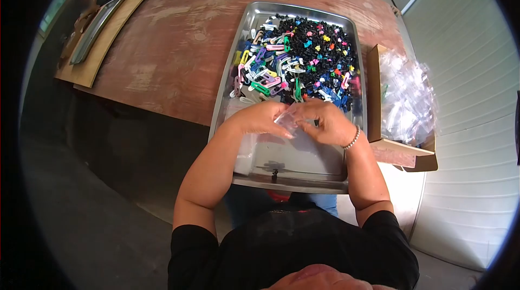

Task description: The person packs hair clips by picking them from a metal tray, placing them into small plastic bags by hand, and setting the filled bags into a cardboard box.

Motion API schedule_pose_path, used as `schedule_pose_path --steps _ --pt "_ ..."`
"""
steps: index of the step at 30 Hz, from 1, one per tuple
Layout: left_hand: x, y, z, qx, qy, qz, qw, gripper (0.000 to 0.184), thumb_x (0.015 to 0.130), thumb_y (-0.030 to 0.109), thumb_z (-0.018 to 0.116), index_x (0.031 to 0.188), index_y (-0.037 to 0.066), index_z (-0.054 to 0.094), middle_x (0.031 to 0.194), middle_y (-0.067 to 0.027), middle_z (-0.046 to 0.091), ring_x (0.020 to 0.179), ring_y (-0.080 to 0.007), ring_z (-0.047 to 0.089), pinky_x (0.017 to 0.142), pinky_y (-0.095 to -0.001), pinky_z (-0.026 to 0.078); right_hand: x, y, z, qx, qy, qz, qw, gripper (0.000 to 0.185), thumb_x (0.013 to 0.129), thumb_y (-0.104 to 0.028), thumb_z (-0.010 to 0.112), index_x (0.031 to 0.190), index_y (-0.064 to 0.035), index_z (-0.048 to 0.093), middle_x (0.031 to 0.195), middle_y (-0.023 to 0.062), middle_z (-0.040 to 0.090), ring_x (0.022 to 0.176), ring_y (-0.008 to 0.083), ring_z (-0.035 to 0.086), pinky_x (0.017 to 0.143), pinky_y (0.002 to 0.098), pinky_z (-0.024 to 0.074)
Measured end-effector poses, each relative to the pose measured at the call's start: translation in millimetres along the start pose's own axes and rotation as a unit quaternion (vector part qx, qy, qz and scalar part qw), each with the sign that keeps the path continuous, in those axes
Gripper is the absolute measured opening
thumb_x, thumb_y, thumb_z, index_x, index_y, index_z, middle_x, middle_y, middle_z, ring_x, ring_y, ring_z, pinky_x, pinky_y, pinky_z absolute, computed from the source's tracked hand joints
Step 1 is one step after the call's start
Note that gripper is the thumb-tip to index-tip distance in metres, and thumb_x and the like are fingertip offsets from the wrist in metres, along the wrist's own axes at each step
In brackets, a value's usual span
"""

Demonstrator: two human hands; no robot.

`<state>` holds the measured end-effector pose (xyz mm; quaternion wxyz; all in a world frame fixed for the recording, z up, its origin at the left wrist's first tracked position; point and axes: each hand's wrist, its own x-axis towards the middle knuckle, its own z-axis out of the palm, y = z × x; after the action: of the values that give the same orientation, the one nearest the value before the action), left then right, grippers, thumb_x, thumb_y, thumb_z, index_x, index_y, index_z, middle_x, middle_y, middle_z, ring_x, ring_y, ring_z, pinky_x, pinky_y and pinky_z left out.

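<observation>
Over the middle of a metal tray, my left hand and my right hand meet around a small clear plastic bag. The fingers of both hands are closed on the bag. Beyond them, the far part of the tray holds a heap of colourful hair clips on the left and many small black clips mixed with bright ones on the right. Clear plastic bags lie at the tray's near left. A small black clip rests by the near edge.
To the right of the tray, a cardboard box holds many filled clear bags. The tray is on a worn reddish wooden table, its near end close to my body. A board with a metal-edged panel lies at the far left.
</observation>
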<state>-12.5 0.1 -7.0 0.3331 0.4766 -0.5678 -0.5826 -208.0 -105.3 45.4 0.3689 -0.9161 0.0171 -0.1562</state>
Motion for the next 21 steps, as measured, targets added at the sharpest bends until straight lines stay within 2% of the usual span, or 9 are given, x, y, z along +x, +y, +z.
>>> schedule_pose_path --steps 1,3,5,7,13,16,19,20,21 --pt "0.9 -0.1 -0.7 0.003 -0.018 0.024 1.000 0.054 0.074 0.009 0.079 0.122 0.000 0.055 0.112 -0.0068 0.064 0.105 -0.0116 0.057 0.090 -0.0299 0.047 0.2 -4.5 -0.3 0.018 -0.027 0.021 0.999 0.016 0.077 0.002 0.065 0.091 -0.0049 0.067 0.105 0.0101 0.068 0.099 0.0304 0.063 0.101 0.0446 0.0392" --pt "-1.6 6.4 0.3 -0.019 -0.013 0.008 1.000 0.055 0.074 0.008 0.077 0.123 0.001 0.054 0.114 -0.0063 0.062 0.108 -0.0121 0.055 0.091 -0.0296 0.046 0.7 -8.9 2.4 0.042 -0.020 0.024 0.999 0.019 0.072 0.003 0.066 0.089 -0.0053 0.068 0.107 0.0105 0.068 0.099 0.0304 0.063 0.102 0.0463 0.0383" --pt "-1.8 8.6 4.0 -0.044 -0.010 -0.007 0.999 0.057 0.074 0.007 0.076 0.125 0.001 0.053 0.117 -0.0058 0.060 0.111 -0.0125 0.054 0.093 -0.0294 0.045 2.1 -12.3 1.9 0.015 0.006 -0.029 0.999 0.015 0.070 0.004 0.062 0.083 -0.0030 0.064 0.099 0.0101 0.067 0.082 0.0329 0.060 0.079 0.0379 0.0460" --pt "0.0 6.5 8.2 -0.178 -0.035 -0.028 0.983 0.057 0.075 0.004 0.073 0.127 0.002 0.052 0.114 -0.0056 0.061 0.106 -0.0130 0.057 0.091 -0.0303 0.048 4.5 -16.9 0.0 0.019 0.012 -0.033 0.999 0.016 0.069 0.004 0.063 0.083 -0.0030 0.064 0.100 0.0110 0.067 0.083 0.0329 0.060 0.080 0.0377 0.0459" --pt "-0.7 8.2 10.3 -0.200 -0.027 -0.061 0.977 0.048 0.078 0.003 0.069 0.123 0.001 0.054 0.106 -0.0063 0.064 0.094 -0.0130 0.062 0.083 -0.0300 0.052 2.2 -5.2 0.5 0.034 0.033 -0.038 0.998 0.014 0.072 0.004 0.064 0.085 -0.0022 0.065 0.094 0.0122 0.068 0.080 0.0281 0.063 0.077 0.0354 0.0477" --pt "-0.6 10.8 8.0 -0.124 -0.060 -0.073 0.988 0.043 0.080 0.004 0.069 0.121 0.001 0.056 0.103 -0.0069 0.065 0.092 -0.0128 0.062 0.081 -0.0281 0.051 1.5 -4.1 -2.4 0.265 0.085 0.150 0.949 0.007 0.089 -0.005 0.061 0.086 0.0010 0.064 0.082 0.0077 0.068 0.064 0.0077 0.058 0.059 0.0247 0.0473" --pt "3.2 -4.8 9.5 -0.131 -0.088 -0.042 0.987 0.041 0.081 0.006 0.070 0.120 0.002 0.057 0.102 -0.0077 0.065 0.091 -0.0125 0.062 0.080 -0.0268 0.051 17.8 23.6 -7.0 0.154 0.157 0.210 0.953 0.014 0.092 -0.011 0.060 0.094 0.0024 0.063 0.088 0.0065 0.067 0.070 0.0070 0.059 0.065 0.0217 0.0491" --pt "3.4 -5.6 9.0 -0.132 -0.087 -0.040 0.987 0.041 0.081 0.006 0.070 0.120 0.002 0.057 0.102 -0.0077 0.065 0.091 -0.0125 0.062 0.080 -0.0268 0.051 25.6 32.4 -7.6 0.112 0.135 0.253 0.951 0.018 0.089 -0.013 0.065 0.100 0.0010 0.063 0.096 0.0114 0.068 0.083 0.0163 0.064 0.077 0.0286 0.0516" --pt "2.5 -1.0 8.0 -0.101 -0.115 -0.042 0.987 0.041 0.081 0.007 0.071 0.119 0.002 0.057 0.101 -0.0077 0.065 0.091 -0.0125 0.062 0.081 -0.0270 0.051 33.5 40.9 -5.4 0.110 0.133 0.252 0.952 0.018 0.089 -0.013 0.065 0.100 0.0010 0.063 0.096 0.0114 0.068 0.083 0.0163 0.064 0.077 0.0286 0.0516"
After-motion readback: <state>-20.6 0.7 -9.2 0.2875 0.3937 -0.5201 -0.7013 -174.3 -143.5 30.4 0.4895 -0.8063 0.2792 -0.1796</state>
